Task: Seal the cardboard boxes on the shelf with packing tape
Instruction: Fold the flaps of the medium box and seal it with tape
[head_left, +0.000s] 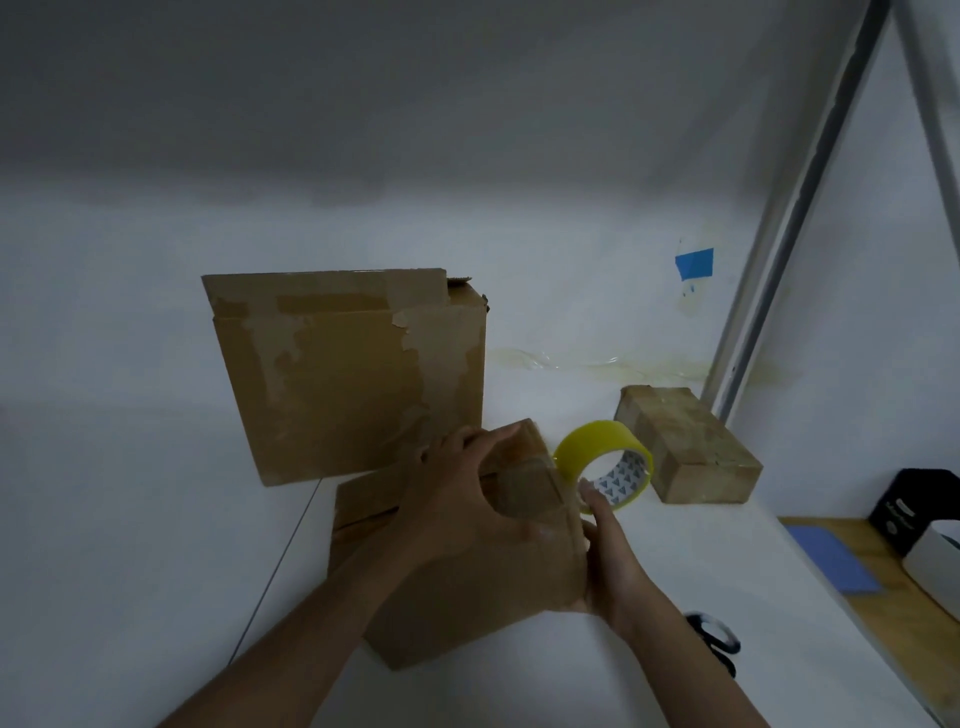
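Observation:
A cardboard box (467, 613) lies on the white shelf (597, 686) in front of me. My left hand (457, 493) lies across its top, fingers curled over the far edge and thumb over the top. My right hand (608, 561) holds the box's right side, with a finger reaching into the core of a yellow packing tape roll (597, 447) that stands against the box's far right corner. A strip of clear tape (530, 488) crosses the box top. A large worn box (348, 374) stands upright behind. A small box (691, 452) lies to the right.
Black-handled scissors (714, 642) lie on the shelf by my right forearm. A metal shelf post (810, 208) rises at the right. Beyond the shelf edge sits a wooden surface (893, 613) with a blue pad (831, 558) and a black holder (914, 504). A blue tape scrap (695, 263) sticks to the back wall.

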